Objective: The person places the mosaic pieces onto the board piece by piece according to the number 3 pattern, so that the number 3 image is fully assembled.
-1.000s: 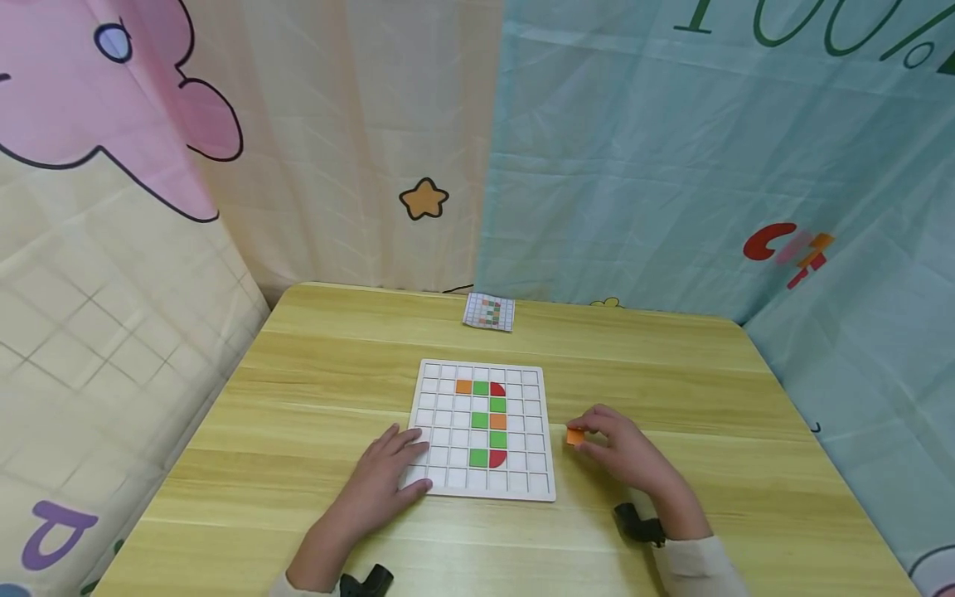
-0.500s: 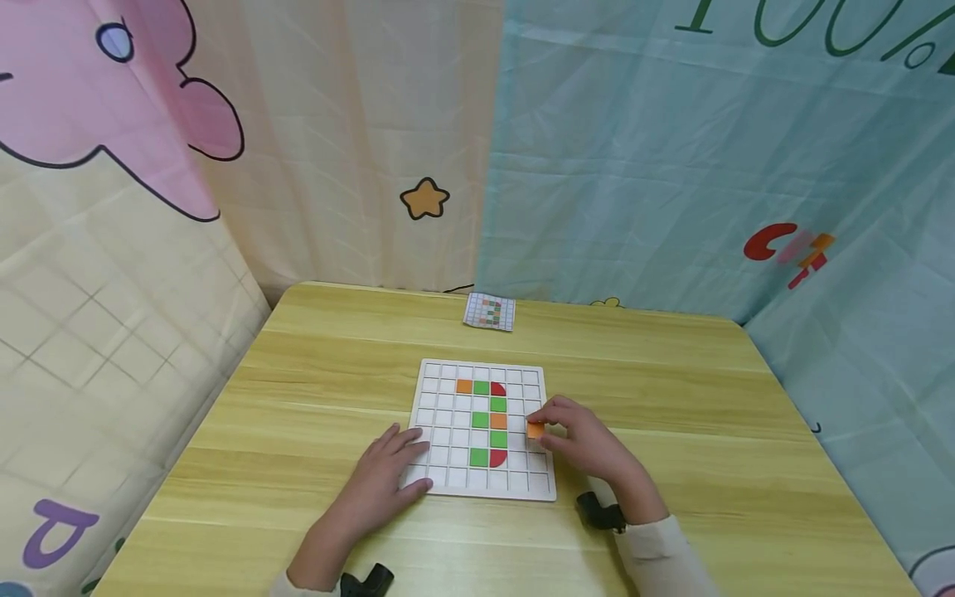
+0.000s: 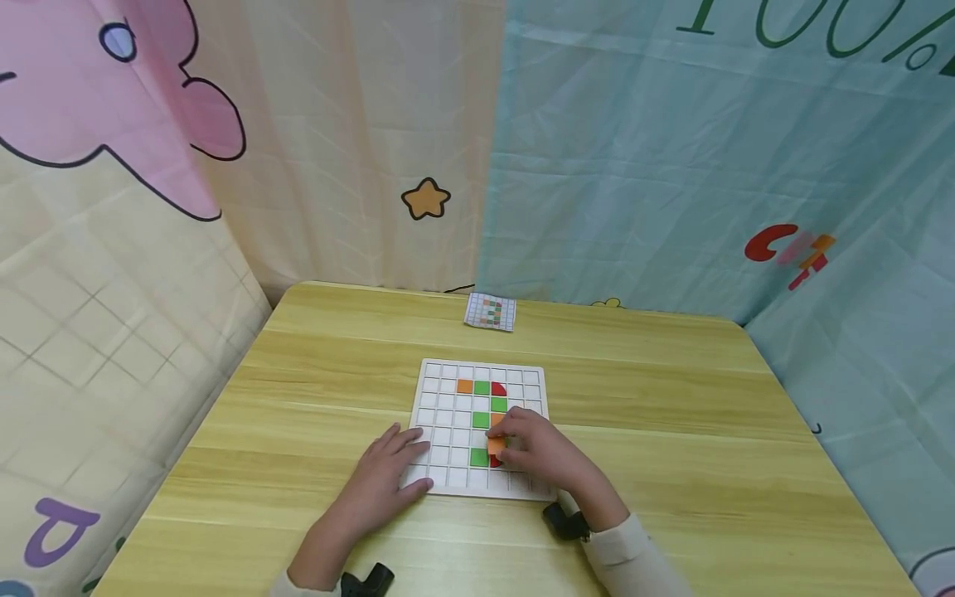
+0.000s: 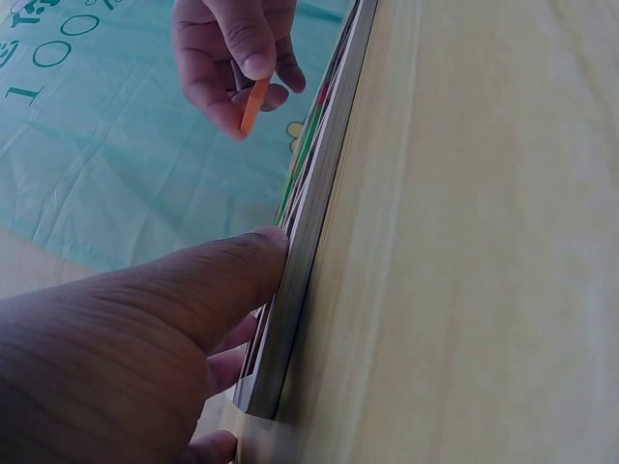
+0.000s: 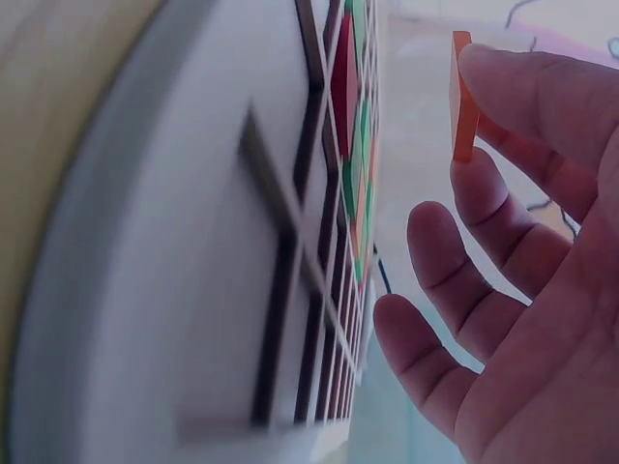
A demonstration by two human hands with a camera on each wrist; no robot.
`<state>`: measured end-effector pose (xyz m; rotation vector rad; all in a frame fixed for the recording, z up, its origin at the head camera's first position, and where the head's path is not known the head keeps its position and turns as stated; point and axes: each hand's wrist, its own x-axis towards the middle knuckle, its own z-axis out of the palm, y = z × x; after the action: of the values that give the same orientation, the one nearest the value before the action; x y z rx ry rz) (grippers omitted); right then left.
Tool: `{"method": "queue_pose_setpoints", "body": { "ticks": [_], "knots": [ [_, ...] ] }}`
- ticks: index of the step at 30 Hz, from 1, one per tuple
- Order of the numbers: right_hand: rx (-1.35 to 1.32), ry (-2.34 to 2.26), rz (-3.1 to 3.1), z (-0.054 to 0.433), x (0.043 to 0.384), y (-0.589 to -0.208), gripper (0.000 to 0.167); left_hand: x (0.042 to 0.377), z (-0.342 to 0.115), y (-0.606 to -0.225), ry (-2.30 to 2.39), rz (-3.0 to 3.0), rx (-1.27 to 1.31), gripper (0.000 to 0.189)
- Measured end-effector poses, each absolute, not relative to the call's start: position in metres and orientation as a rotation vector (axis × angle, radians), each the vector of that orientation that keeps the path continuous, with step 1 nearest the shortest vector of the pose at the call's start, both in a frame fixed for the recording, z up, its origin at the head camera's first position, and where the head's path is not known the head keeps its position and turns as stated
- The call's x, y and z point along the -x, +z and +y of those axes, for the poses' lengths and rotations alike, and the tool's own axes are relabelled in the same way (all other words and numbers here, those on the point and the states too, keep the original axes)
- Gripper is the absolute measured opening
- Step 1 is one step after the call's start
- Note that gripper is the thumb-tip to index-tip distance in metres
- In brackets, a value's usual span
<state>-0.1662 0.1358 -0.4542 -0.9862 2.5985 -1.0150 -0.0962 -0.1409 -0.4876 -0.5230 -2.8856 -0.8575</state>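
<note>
A white grid board [image 3: 449,478] lies on the table, with orange, green and red tiles in some of its squares. My right hand [image 3: 545,448] is over the board and pinches a square orange tile [image 3: 496,447] between thumb and finger. In both wrist views this tile [image 5: 464,95] is held clear of the board's surface, the other fingers loosely bent. My left hand [image 3: 379,474] rests on the board's left edge, fingers spread, its thumb [image 4: 253,261] by the front corner. The held tile and right hand partly cover a red tile [image 3: 494,462] and an orange tile [image 3: 497,418].
A small printed card [image 3: 489,313] with a coloured grid pattern lies at the back of the wooden table [image 3: 336,356]. Printed curtains [image 3: 634,166] hang behind and beside the table. Each wrist wears a black camera [image 3: 565,522].
My right hand has moved left from beside the board to above its coloured tiles, carrying the orange tile. The left hand has stayed on the board's edge.
</note>
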Motion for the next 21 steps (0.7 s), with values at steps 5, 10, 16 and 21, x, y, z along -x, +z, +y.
{"method": "queue_pose_setpoints", "body": {
  "ticks": [5, 10, 16, 21],
  "knots": [
    [1.03, -0.958, 2.612, 0.125, 0.167, -0.457, 0.023, 0.097, -0.141, -0.488, -0.858, -2.903, 0.522, 0.052],
    [0.986, -0.973, 2.592, 0.115, 0.167, -0.454, 0.022, 0.098, -0.141, -0.488, -0.871, -2.893, 0.527, 0.051],
    [0.976, -0.964, 2.567, 0.105, 0.166, -0.454, 0.023, 0.098, -0.141, -0.489, -0.868, -2.907, 0.532, 0.052],
    [0.99, -0.913, 2.592, 0.098, 0.167, -0.454, 0.022, 0.097, -0.142, -0.486, -0.875, -2.899, 0.533, 0.051]
  ]
}}
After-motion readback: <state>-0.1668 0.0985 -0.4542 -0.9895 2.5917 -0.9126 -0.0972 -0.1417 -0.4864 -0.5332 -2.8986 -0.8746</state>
